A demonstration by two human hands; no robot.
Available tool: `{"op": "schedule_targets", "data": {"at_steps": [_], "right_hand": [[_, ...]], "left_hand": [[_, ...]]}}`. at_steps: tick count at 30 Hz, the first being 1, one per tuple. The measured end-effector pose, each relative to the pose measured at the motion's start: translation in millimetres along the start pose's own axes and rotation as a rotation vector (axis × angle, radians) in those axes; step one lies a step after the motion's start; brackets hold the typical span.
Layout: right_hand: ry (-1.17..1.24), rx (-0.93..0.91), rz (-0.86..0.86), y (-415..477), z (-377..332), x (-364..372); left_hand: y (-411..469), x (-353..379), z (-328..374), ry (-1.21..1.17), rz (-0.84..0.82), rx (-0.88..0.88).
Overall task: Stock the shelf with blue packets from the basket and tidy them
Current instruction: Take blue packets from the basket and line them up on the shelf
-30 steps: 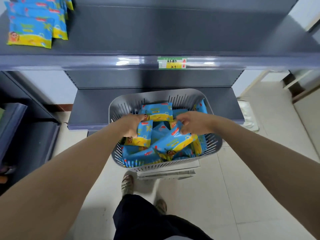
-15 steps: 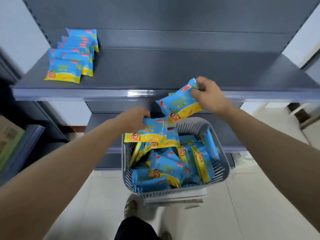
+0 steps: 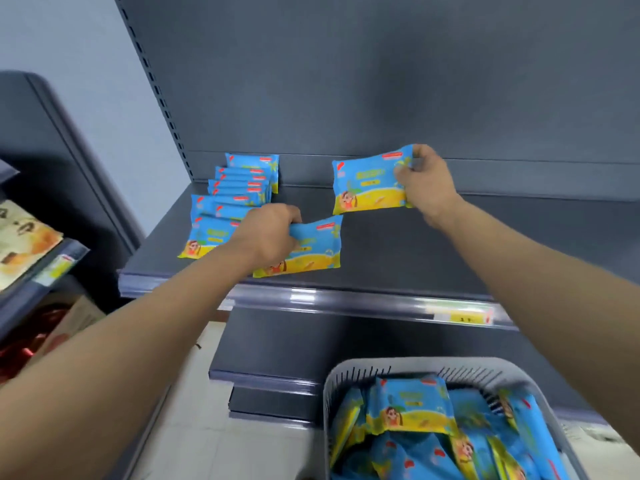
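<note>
Fingers (image 3: 293, 217) of the left hand (image 3: 266, 233) grip one blue packet (image 3: 315, 251), lengthwise left-right, just right of the stocked row (image 3: 239, 188) on the shelf (image 3: 450, 244); the right hand (image 3: 427, 183) pinches a second packet (image 3: 367, 183) farther back.

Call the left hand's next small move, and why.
Probably set the front packet down on the shelf just right of the row of stocked packets, then let go. The left hand grips it low at the shelf's front, beside that row; the right hand holds a second packet higher, farther back.
</note>
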State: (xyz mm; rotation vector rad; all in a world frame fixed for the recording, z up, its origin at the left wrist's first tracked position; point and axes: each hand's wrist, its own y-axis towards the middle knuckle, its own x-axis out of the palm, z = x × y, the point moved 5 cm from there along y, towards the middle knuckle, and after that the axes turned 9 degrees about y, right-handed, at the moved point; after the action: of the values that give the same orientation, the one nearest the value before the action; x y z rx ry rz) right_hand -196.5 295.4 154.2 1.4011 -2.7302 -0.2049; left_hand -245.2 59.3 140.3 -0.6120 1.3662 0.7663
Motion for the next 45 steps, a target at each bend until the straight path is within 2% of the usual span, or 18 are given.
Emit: {"op": "schedule_targets", "data": {"at_steps": [5,10,17,32,40,45], "right_hand": [[-0.094,0.053,-0.071,62,33,58],[-0.118,0.136,-0.066,108,70,79],[-0.025,0.216,-0.092,147,98,97],[-0.283,0.128,0.021,170,118,89],[-0.269,0.139,0.09,167,112,87],[-0.438,0.049,0.153,155,98,80]], "left_hand": [[59,1,-28,-0.067,0.011,0.061],[109,11,-40,-0.073,0.028,0.153],[162,28,-53,-0.057,0.032,0.181],[221,49,-60,0.118,0.049,0.228],[236,52,-57,0.216,0.11,0.237],[242,57,-57,0.189,0.107,0.231]]}}
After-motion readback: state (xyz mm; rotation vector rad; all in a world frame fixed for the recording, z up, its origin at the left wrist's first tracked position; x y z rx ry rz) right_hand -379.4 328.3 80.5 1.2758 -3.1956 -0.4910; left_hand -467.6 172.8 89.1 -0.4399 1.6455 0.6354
